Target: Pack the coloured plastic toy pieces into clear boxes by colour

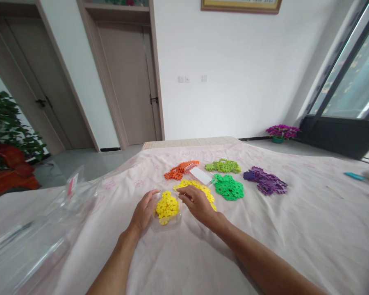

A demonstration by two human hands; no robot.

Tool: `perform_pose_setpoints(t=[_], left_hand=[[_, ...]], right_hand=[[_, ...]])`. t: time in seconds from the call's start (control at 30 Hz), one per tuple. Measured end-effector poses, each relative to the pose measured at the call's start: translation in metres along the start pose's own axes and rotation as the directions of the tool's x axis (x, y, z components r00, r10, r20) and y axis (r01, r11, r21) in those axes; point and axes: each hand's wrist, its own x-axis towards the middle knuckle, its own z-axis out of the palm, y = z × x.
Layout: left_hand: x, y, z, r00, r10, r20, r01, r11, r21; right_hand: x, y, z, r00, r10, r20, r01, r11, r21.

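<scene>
A clear plastic box (168,226) holding yellow snowflake-shaped building discs (166,208) rests on the bed in front of me. Against its left wall, my left hand (145,209) steadies it, thumb and fingers at the rim. My right hand (198,203) is at the box's upper right edge, thumb and fingers pinched together; what is between them, if anything, is too small to make out. Behind and partly under that hand lies a heap of loose yellow discs (205,190). A clear lid-like case with a white label (200,175) lies just beyond the heap.
Orange discs (181,169), light green discs (224,165), green discs (229,187) and purple discs (266,180) lie in separate piles on the pale sheet (295,229). Crumpled clear plastic packaging (43,241) covers the left side. A blue object (355,176) lies far right.
</scene>
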Motion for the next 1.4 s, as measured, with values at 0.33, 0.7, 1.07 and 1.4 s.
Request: perform_pose_setpoints(t=[0.33,0.7,1.07,1.4], left_hand=[[0.0,0.001,0.0,1.0,-0.022,-0.021,0.023,0.999,0.026],[0.001,-0.009,0.001,1.0,-0.016,-0.016,0.016,1.0,-0.009],[0.002,-0.009,0.001,1.0,-0.001,-0.024,0.001,1.0,-0.01],[0.003,-0.002,-0.001,1.0,0.007,-0.019,-0.006,0.999,0.04]], right_hand=[[-0.001,0.024,-0.007,0.998,0.033,-0.057,-0.05,0.944,-0.325],[-0.004,0.04,-0.001,0.988,0.14,0.065,-0.069,0.78,-0.622],[0.023,0.032,0.012,0.974,0.105,0.201,0.055,0.749,-0.66],[0.04,0.036,0.026,0.955,0.173,0.243,0.063,0.681,-0.73]])
